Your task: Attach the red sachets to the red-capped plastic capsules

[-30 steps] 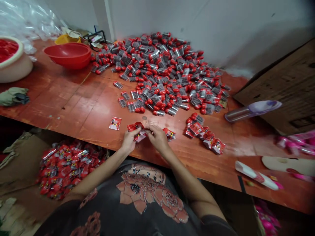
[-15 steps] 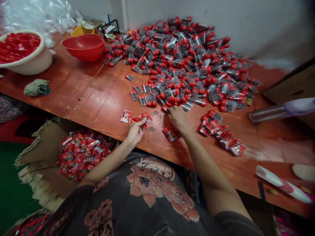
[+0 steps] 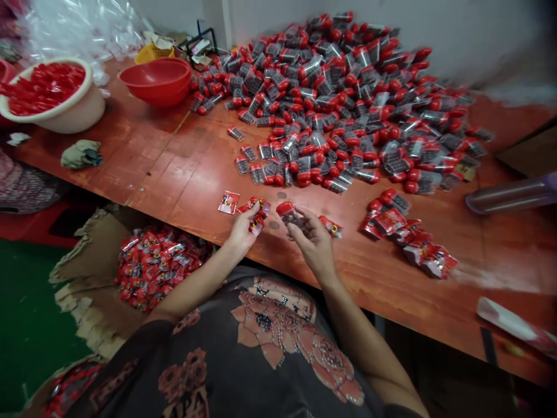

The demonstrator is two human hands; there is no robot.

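Right hand back from the heap, red-capped vial gripped, sachet beside.

A strip of bench gave the left hand room toward the red bowl; the heap of capped tubes blocked the way ahead; red sachets stood beyond the right hand.

Dim indoor light is spreading softly, with pale glare shining along the varnished red-brown wooden worktop. The right side of the heap of red-capped clear plastic capsules is smearing into motion blur, and wide-angle distortion is bending the frame's edges.
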